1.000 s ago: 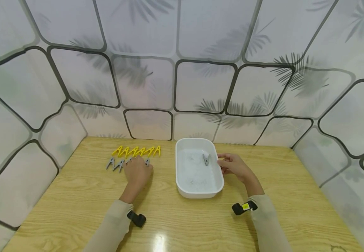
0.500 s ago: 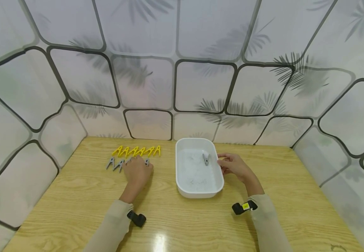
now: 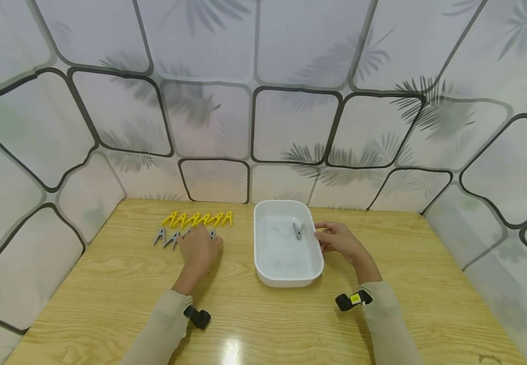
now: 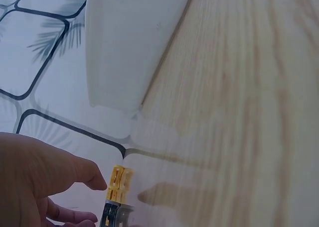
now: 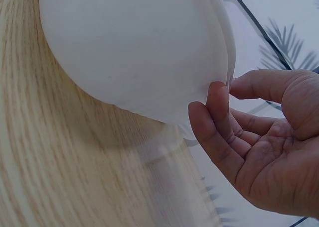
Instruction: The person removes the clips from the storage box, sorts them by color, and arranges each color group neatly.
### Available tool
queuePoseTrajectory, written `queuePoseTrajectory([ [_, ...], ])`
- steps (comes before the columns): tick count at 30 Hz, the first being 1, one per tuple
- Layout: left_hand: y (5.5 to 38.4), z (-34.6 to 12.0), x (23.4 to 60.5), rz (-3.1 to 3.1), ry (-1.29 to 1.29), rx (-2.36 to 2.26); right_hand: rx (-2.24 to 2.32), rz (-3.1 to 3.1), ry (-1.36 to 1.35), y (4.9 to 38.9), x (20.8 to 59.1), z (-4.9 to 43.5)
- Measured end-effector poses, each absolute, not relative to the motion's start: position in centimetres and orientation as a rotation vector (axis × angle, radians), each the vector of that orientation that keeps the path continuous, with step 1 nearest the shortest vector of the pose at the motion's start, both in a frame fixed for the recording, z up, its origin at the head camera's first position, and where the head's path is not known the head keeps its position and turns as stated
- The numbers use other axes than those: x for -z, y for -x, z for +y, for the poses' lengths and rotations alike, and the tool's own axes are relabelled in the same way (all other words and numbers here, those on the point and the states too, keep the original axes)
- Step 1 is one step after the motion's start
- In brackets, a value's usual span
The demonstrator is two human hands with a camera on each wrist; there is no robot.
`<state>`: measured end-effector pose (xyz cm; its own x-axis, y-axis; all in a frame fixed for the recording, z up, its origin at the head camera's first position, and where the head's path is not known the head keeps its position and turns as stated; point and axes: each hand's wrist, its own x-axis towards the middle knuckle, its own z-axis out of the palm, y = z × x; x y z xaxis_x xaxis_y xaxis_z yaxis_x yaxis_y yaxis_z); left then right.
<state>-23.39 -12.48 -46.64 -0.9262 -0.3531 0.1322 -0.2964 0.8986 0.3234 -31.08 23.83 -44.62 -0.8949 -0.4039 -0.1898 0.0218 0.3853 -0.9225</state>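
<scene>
In the head view, my left hand point(image 3: 198, 248) reaches over a row of grey clothespins point(image 3: 160, 236), hiding the middle of that row. The left wrist view shows its thumb point(image 4: 92, 174) and fingers apart, close beside the ends of a yellow clothespin and a grey clothespin point(image 4: 110, 214). My right hand point(image 3: 341, 241) grips the right side of a white rectangular basin point(image 3: 286, 282). In the right wrist view its thumb lies at the rim and its curled fingers point(image 5: 212, 132) press the outer wall. One grey clothespin point(image 3: 297, 230) lies inside the basin.
Several yellow clothespins point(image 3: 195, 219) stand in a row behind the grey ones. The wooden table point(image 3: 254, 324) ends at a patterned wall covering point(image 3: 218, 180) at the back and sides. Each wrist wears a small black camera point(image 3: 198, 318).
</scene>
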Motion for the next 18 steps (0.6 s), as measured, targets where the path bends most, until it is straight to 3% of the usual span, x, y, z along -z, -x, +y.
queuePoseTrajectory([
  [18,23.0,-12.5,45.5,-2.833,-0.391,0.558,1.528,2.263,0.315,31.1,44.6,23.7],
])
